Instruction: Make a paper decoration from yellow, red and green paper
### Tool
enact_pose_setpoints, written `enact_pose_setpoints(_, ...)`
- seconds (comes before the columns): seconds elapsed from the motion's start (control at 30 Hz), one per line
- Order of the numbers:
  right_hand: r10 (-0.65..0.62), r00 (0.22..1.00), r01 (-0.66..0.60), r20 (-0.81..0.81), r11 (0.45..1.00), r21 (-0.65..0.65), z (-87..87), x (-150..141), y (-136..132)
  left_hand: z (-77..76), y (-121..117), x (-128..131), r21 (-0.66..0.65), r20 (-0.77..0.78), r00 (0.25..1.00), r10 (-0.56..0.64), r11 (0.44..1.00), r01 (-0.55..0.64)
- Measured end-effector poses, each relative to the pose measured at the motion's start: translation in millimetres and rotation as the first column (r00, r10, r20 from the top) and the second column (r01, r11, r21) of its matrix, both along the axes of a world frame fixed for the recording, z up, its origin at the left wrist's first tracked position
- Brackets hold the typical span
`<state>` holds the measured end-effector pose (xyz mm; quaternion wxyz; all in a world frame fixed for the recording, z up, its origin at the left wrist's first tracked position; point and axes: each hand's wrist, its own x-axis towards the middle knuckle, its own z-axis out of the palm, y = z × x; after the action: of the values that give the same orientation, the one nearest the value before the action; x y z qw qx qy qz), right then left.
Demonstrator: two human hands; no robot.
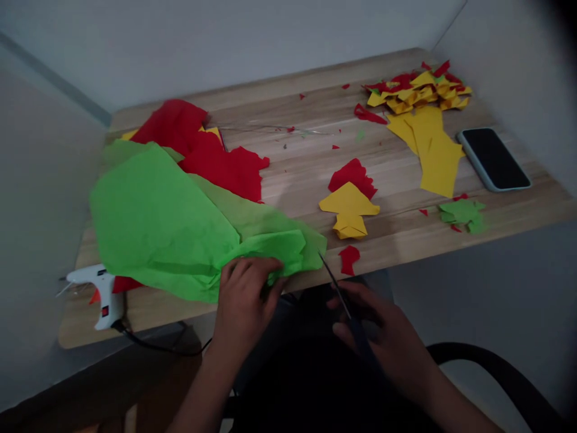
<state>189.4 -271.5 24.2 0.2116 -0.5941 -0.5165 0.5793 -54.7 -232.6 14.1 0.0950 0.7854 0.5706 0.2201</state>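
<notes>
My left hand (pixel 250 291) is closed on the near edge of a large green paper sheet (pixel 162 210), which is bunched into folds by the fingers. In my right hand (pixel 383 337) is a pair of scissors (pixel 345 300), pointing up and to the left; the tip lies close to the right corner of the green paper. Red crumpled paper (pixel 216 156) lies behind the green sheet. To the right of the scissors' tip are a small red scrap (pixel 350 260) and a yellow cut-out piece (pixel 349 207) partly covering another red piece (pixel 354 177).
A white glue gun (pixel 103 291) with a black cord lies at the table's left front edge. Toward the right are yellow pieces (pixel 435 150), a heap of yellow and red scraps (pixel 419 93), green scraps (pixel 464 213) and a phone (pixel 494 159). Thin wires (pixel 279 128) lie at the back.
</notes>
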Motion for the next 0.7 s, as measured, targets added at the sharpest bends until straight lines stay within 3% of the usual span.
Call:
enact_pose_setpoints(0.13, -0.003, 0.997, -0.002, 0.072, 0.998, 0.070, 3.6, 4.2, 4.2, -0.4, -1.7, 0.2, -0.003, -0.015, 0.996, -0.089, 0.996, 0.089)
enact_pose_setpoints(0.33, 0.020, 0.993, -0.027, 0.116, 0.998, 0.062, 3.5, 4.4, -2.0, -6.7, -6.3, 0.4, 0.002, -0.034, 0.988, -0.151, 0.989, 0.151)
enact_pose_setpoints(0.53, 0.030, 0.996, -0.036, 0.085, 0.997, 0.066, 0.1, 3.3, -7.1, -13.5, -2.1, 6.5, 0.074, 0.003, 1.000, -0.030, 0.997, 0.029)
enact_pose_setpoints(0.7, 0.029, 0.996, -0.037, 0.086, 0.996, 0.085, 0.6, 4.5, -6.6, -11.7, -1.8, 9.0, 0.102, -0.025, 0.997, -0.071, 0.992, 0.073)
